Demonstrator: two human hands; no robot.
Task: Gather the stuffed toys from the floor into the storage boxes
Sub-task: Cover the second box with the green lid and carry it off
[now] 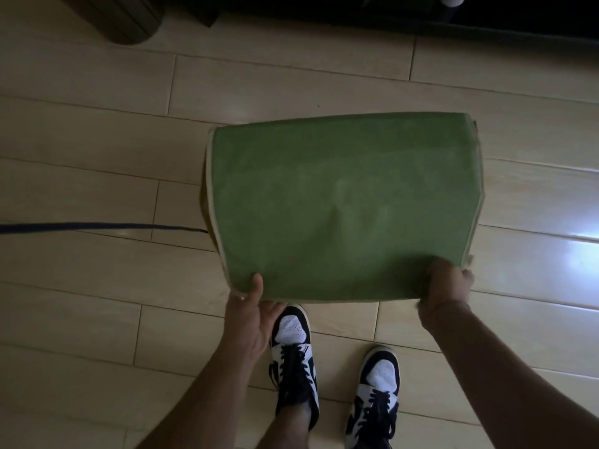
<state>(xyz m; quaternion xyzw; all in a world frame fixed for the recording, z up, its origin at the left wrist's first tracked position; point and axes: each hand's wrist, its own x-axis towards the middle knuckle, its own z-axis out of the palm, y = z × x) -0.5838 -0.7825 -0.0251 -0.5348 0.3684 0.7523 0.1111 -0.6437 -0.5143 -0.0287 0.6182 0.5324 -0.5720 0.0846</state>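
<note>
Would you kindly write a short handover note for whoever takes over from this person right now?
Left hand: grips the near left corner of the green box, thumb on top.
Right hand: grips the near right corner.
Box: held in front of the person over the wooden floor, its green lid face up and closed; contents hidden.
Done: cannot tell whether any toys are packed; none in view.
Left: set the box down, open it, gather toys.

The scene is floored with pale wooden planks, dimly lit, with bright glare seen at three o'clock. A dark ribbed round object is set at eleven o'clock, dark furniture along twelve o'clock.
</note>
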